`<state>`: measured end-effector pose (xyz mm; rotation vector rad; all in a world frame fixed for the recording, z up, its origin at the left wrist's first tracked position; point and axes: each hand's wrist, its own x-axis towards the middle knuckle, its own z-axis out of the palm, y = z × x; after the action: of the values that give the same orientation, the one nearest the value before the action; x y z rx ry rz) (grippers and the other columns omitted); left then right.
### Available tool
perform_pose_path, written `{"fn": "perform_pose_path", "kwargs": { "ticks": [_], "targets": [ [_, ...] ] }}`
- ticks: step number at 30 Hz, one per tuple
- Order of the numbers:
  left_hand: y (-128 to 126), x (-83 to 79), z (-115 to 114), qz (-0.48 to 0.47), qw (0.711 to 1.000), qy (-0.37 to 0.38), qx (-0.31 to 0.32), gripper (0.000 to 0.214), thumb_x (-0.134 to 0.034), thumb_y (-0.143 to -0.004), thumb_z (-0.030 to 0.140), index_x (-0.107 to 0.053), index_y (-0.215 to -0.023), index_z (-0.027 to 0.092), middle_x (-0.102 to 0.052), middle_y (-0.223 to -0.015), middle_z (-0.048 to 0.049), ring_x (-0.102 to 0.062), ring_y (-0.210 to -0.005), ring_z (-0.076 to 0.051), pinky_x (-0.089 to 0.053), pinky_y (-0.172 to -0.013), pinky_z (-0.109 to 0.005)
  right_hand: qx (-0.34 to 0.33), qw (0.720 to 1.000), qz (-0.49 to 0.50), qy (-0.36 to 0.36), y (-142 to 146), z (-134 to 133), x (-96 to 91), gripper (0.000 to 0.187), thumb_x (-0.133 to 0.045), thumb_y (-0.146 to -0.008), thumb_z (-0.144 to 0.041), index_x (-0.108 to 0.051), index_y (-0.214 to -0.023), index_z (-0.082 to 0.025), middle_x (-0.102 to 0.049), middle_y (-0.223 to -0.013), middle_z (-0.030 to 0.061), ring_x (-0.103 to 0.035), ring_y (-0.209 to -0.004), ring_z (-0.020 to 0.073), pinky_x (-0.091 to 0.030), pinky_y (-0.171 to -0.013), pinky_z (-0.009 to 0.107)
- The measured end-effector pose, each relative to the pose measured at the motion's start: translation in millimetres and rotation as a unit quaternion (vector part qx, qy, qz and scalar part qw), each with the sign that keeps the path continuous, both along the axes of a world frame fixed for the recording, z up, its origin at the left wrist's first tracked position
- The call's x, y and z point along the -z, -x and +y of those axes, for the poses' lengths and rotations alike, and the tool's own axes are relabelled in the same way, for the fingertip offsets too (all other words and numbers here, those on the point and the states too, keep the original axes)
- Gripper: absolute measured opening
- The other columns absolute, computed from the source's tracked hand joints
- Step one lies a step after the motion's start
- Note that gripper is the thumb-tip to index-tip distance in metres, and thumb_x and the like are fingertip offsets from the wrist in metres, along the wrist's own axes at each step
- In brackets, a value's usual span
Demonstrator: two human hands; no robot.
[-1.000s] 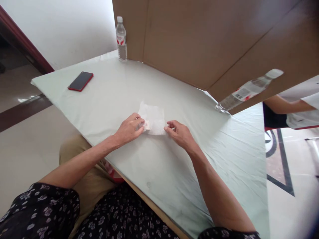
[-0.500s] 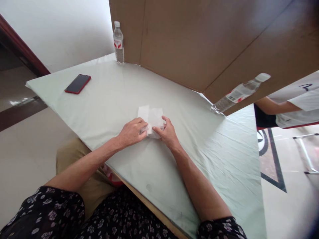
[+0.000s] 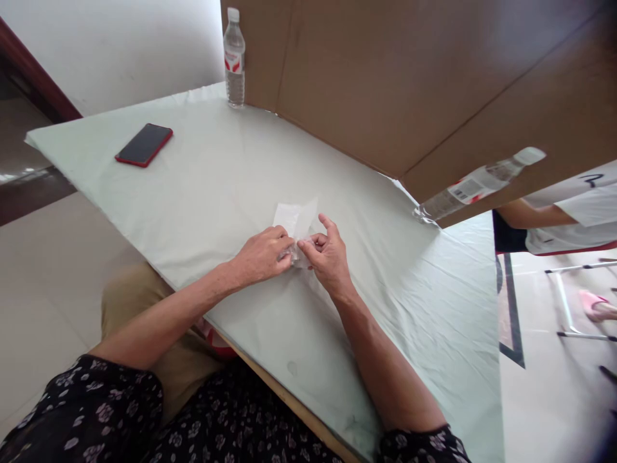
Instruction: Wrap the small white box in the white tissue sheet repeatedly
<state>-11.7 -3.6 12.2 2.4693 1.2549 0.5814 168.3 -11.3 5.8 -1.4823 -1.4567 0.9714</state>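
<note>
A small clear plastic bag (image 3: 295, 218) lies on the pale green tablecloth (image 3: 231, 186) near the middle of the table. My left hand (image 3: 263, 256) pinches the bag's near end, fingers curled around it. My right hand (image 3: 326, 254) meets it from the right, thumb and forefinger pinched on the same end, the other fingers raised. The far part of the bag lifts slightly off the cloth. Something small inside the bag is hidden between my fingers.
A red-edged phone (image 3: 143, 144) lies at the far left. One water bottle (image 3: 234, 58) stands by a brown cardboard screen (image 3: 395, 83); another bottle (image 3: 475, 186) leans at its right end. Another person's arm (image 3: 535, 215) shows behind the screen.
My right hand moved left from the bag's right edge to join the left hand at its near end. The bag has been gathered narrower and its far end now lifts.
</note>
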Motion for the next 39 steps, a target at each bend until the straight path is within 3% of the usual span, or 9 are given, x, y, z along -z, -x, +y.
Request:
{"fn": "perform_pose_path", "kwargs": {
  "ticks": [9, 14, 17, 20, 23, 28, 32, 35, 39],
  "targets": [
    [1, 8.7, 2, -0.105, 0.994, 0.037, 0.003, 0.019, -0.055, -0.085, 0.016, -0.067, -0.099, 0.018, -0.067, -0.1, -0.0079, -0.066, -0.094, -0.021, -0.055, -0.082, -0.033, -0.035, 0.998, -0.053, 0.0, 10, -5, -5.4, 0.081, -0.062, -0.085, -0.046, -0.035, -0.155, -0.015, -0.073, -0.096, 0.0052, -0.064, -0.071, 0.0174, -0.054, -0.069, 0.034],
    [1, 18.1, 1, -0.18, 0.982, 0.051, -0.033, 0.041, -0.059, -0.08, 0.017, -0.06, -0.121, 0.019, -0.067, -0.109, -0.0086, -0.063, -0.082, -0.018, -0.055, -0.076, -0.033, -0.103, 0.988, -0.115, -0.018, 7, -16, -11.3, 0.062, -0.052, -0.092, -0.033, -0.043, -0.151, -0.019, -0.074, -0.115, 0.01, -0.064, -0.074, 0.0171, -0.055, -0.075, 0.036],
    [1, 17.7, -2, -0.226, 0.969, 0.089, -0.05, 0.051, -0.06, -0.076, 0.014, -0.056, -0.127, 0.018, -0.064, -0.117, -0.0092, -0.059, -0.071, -0.013, -0.054, -0.07, -0.03, -0.138, 0.971, -0.191, -0.05, 7, -20, -14.2, 0.062, -0.052, -0.091, -0.027, -0.042, -0.151, -0.023, -0.072, -0.122, 0.01, -0.066, -0.075, 0.0182, -0.054, -0.077, 0.037],
    [-1, 14.8, -5, -0.26, 0.958, 0.087, -0.088, 0.042, -0.062, -0.074, 0.013, -0.059, -0.115, 0.017, -0.063, -0.114, -0.0078, -0.055, -0.067, -0.01, -0.053, -0.067, -0.029, -0.153, 0.948, -0.27, -0.072, 11, -21, -16.5, 0.066, -0.051, -0.089, -0.023, -0.038, -0.154, -0.021, -0.07, -0.128, 0.0127, -0.07, -0.087, 0.0237, -0.053, -0.079, 0.04],
    [-6, 14.2, -7, -0.267, 0.957, 0.046, -0.105, 0.013, -0.064, -0.079, 0.018, -0.06, -0.091, 0.019, -0.06, -0.1, -0.0044, -0.056, -0.073, -0.013, -0.052, -0.071, -0.03, -0.161, 0.935, -0.308, -0.073, 11, -20, -18.5, 0.072, -0.051, -0.086, -0.02, -0.035, -0.156, -0.019, -0.071, -0.127, 0.0145, -0.07, -0.09, 0.0264, -0.053, -0.077, 0.04],
    [-12, 18.8, -6, -0.242, 0.963, 0.033, -0.113, 0.013, -0.061, -0.082, 0.013, -0.054, -0.075, 0.02, -0.055, -0.084, -0.0001, -0.054, -0.071, -0.013, -0.05, -0.071, -0.029, -0.189, 0.961, -0.193, -0.057, -1, -12, -17.9, 0.071, -0.049, -0.082, -0.017, -0.039, -0.152, -0.021, -0.073, -0.123, 0.0105, -0.065, -0.07, 0.0166, -0.053, -0.072, 0.036],
    [-11, 19.7, -6, -0.216, 0.97, 0.021, -0.111, 0.012, -0.06, -0.082, 0.012, -0.054, -0.075, 0.02, -0.055, -0.084, -0.0003, -0.055, -0.071, -0.013, -0.051, -0.072, -0.028, -0.105, 0.989, -0.088, -0.063, -10, 0, -12.2, 0.056, -0.05, -0.085, -0.024, -0.05, -0.141, -0.02, -0.075, -0.11, 0.0069, -0.059, -0.063, 0.0128, -0.052, -0.066, 0.032],
    [-10, 19.0, -7, -0.193, 0.974, 0.009, -0.119, 0.005, -0.061, -0.083, 0.015, -0.059, -0.085, 0.019, -0.059, -0.094, -0.0026, -0.057, -0.071, -0.012, -0.052, -0.07, -0.027, -0.078, 0.984, -0.119, -0.103, -11, 11, -7.0, 0.05, -0.052, -0.086, -0.027, -0.056, -0.135, -0.02, -0.075, -0.107, 0.0066, -0.059, -0.071, 0.0146, -0.051, -0.07, 0.032],
    [-9, 18.8, -7, -0.132, 0.985, -0.058, -0.096, 0.027, -0.059, -0.084, 0.016, -0.064, -0.11, 0.021, -0.063, -0.124, -0.0076, -0.065, -0.083, -0.014, -0.053, -0.072, -0.027, -0.109, 0.973, -0.18, -0.091, -8, 22, 1.1, 0.05, -0.048, -0.088, -0.026, -0.057, -0.137, -0.021, -0.075, -0.108, 0.0064, -0.063, -0.08, 0.018, -0.052, -0.08, 0.036]
  ]
}}
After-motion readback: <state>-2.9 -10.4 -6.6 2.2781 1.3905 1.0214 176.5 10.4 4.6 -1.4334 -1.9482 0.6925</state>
